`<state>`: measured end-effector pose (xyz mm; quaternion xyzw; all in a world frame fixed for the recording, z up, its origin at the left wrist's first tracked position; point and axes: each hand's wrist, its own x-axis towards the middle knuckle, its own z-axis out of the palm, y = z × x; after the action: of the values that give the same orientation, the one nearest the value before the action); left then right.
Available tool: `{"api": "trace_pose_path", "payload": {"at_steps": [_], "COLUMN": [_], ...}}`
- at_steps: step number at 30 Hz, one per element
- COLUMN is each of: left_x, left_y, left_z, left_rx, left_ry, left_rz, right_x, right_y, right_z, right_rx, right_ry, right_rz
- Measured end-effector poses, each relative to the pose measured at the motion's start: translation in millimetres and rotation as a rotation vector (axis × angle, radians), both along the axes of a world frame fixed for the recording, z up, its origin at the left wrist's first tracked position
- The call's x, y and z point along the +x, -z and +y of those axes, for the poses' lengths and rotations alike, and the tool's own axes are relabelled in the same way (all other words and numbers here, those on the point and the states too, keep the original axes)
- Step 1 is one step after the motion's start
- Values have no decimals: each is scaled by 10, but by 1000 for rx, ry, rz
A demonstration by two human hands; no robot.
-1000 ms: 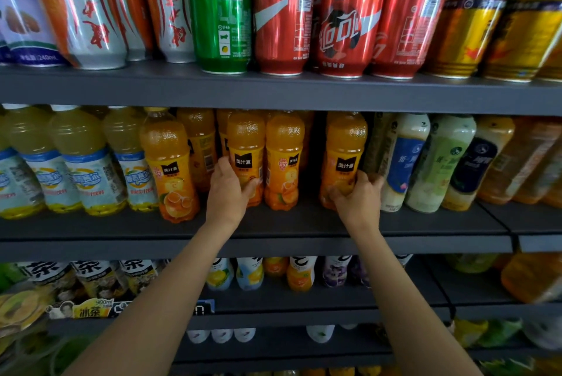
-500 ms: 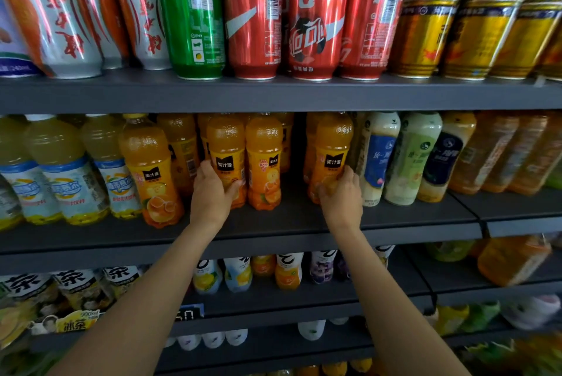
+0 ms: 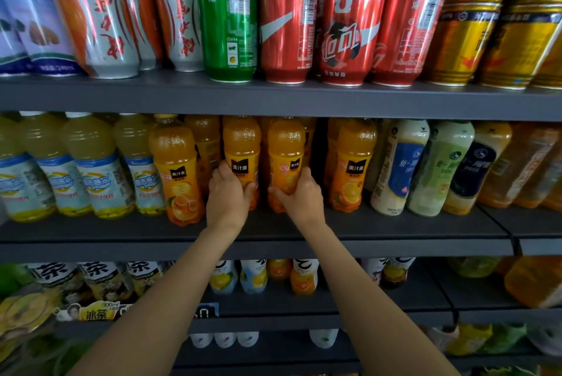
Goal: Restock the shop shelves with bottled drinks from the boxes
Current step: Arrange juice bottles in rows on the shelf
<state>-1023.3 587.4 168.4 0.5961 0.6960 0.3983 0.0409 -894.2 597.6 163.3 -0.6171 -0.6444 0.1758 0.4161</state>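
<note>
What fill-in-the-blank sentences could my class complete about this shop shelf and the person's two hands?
1. Each hand, left hand and right hand, has a grip on an ____ juice bottle.
2. Both bottles stand on the ____ shelf.
3. The single green can stands directly left of the ____ cans.

Missing words: orange; middle; red

The left hand (image 3: 228, 194) and right hand (image 3: 299, 196) are covering the lower labels of two orange juice bottles (image 3: 241, 147); cans left of the green can (image 3: 227, 20) are blurring.
</note>
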Motion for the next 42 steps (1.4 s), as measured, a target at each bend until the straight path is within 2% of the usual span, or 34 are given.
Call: {"api": "trace_pose_path", "payload": {"at_steps": [8, 11, 14, 17, 19, 20, 22, 24, 25, 31, 42], "left_x": [-43, 24, 121, 57, -37, -85, -150, -164, -164, -170, -161], "left_y": [7, 47, 52, -47, -89, -91, -81, -73, -67, -67, -49], "left_z": [-34, -274, -504, -402, -345, -334, -334, -328, -317, -302, -294], "left_rx": [10, 177, 300, 223, 191, 178, 158, 147, 144, 144, 182], "left_ry": [-80, -36, 153, 169, 189, 212, 241, 252, 254, 295, 321], "left_rz": [-22, -52, -93, -172, -149, -140, -141, -156, -165, -202, -172], "right_x": [53, -19, -168, -168, -3, 103, 273, 301, 260, 1, 15], "right_y": [27, 44, 51, -8, -72, -94, -132, -137, -146, -223, -126], "right_z": [-196, -236, -281, -298, -277, -263, -184, 28, 165, 823, 696], "right_rx": [35, 50, 97, 53, -51, -78, -23, 63, 56, -173, -119], "right_ry": [11, -41, -142, -340, -491, -491, -285, 15, 88, 202, 261], "right_rz": [-69, -77, -27, -24, -23, 15, 123, 88, 77, 137, 55]}}
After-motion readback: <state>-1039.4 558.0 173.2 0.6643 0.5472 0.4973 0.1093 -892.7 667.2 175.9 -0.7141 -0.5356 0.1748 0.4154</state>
